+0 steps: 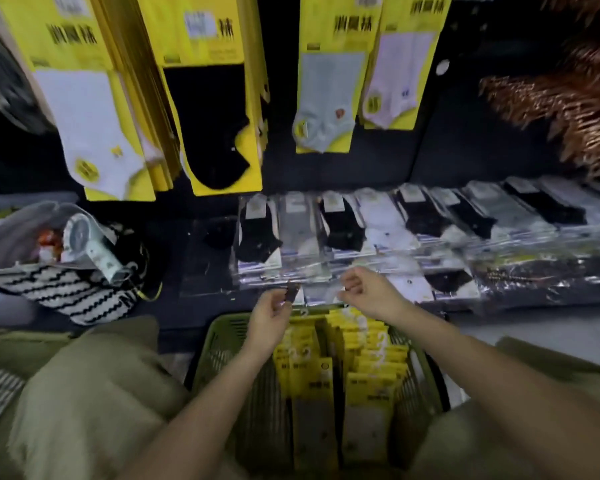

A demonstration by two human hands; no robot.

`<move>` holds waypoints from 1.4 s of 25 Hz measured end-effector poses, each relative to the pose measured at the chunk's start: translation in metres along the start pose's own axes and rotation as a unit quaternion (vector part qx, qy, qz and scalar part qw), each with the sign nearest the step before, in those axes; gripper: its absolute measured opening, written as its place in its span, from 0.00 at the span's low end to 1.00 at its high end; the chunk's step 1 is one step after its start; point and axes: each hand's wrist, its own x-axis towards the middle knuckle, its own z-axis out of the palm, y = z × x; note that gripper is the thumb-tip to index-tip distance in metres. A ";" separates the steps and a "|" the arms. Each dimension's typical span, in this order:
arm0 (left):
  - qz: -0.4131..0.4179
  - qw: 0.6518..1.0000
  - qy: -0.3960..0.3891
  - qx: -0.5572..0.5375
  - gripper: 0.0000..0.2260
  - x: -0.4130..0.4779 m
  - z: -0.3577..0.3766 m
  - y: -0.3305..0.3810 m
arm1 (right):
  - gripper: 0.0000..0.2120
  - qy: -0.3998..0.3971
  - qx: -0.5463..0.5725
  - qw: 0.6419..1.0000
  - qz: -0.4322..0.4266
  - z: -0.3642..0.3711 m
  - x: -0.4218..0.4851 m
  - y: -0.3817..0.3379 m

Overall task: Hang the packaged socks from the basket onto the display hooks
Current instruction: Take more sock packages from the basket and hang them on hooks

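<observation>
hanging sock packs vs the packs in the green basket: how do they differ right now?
Pose: the hanging packs hang upright; the basket packs lie overlapped in rows in the green basket.
Visibility: hanging packs show whole socks (white, black, grey); basket packs mostly show only card tops.
Place: hanging packs are at the top of the view; basket packs are at the bottom, nearest the person.
Shared: yellow backing cards.

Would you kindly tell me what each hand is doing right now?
Left hand: pinches a small dark piece.
Right hand: fingers curled by a clear pack; grip cannot be told.
</observation>
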 end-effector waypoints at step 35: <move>-0.223 0.956 -0.180 0.066 0.25 -0.045 0.003 -0.142 | 0.55 -0.077 0.210 0.965 0.135 0.188 -0.027 0.101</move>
